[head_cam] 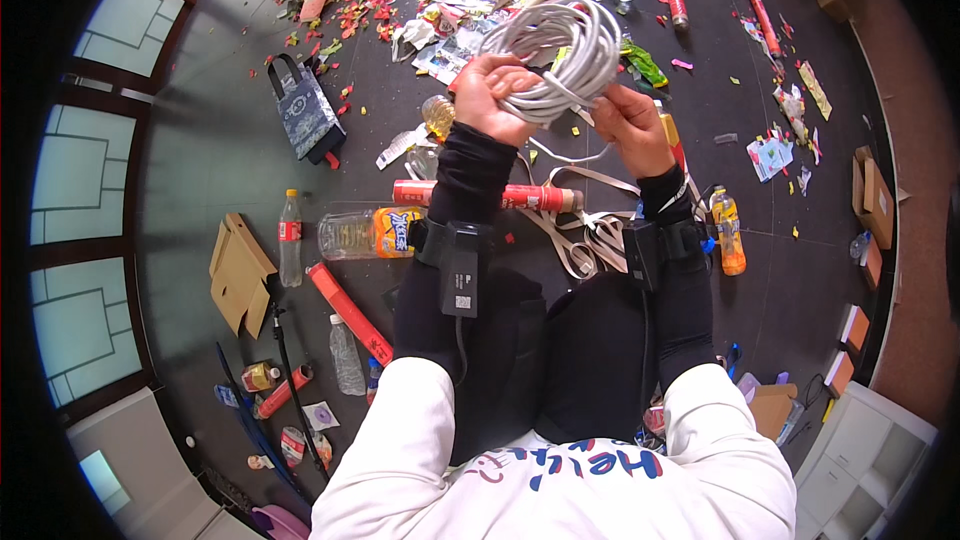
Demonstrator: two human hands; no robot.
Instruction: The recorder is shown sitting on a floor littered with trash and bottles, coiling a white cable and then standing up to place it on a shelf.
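A coil of pale grey cable (574, 52) is held up in front of me, above the littered floor. My left hand (495, 94) grips the coil's left side, with the fingers curled around its loops. At the lower right of the coil, my right hand (632, 124) pinches a strand of the cable between thumb and fingers. A loose length of cable hangs in a curve between the two hands. Below them, a flat cream strap (592, 240) lies in tangled loops near my knees. A red cardboard tube (536, 198) lies beside it, partly hidden by my left forearm.
A large plastic drink bottle (360, 234) and an upright-looking clear bottle (290, 232) are at left, near a flattened cardboard box (238, 277). An orange drink bottle (726, 232) is at right. A gift bag (306, 112) and heaped torn wrappers (442, 34) lie farther off.
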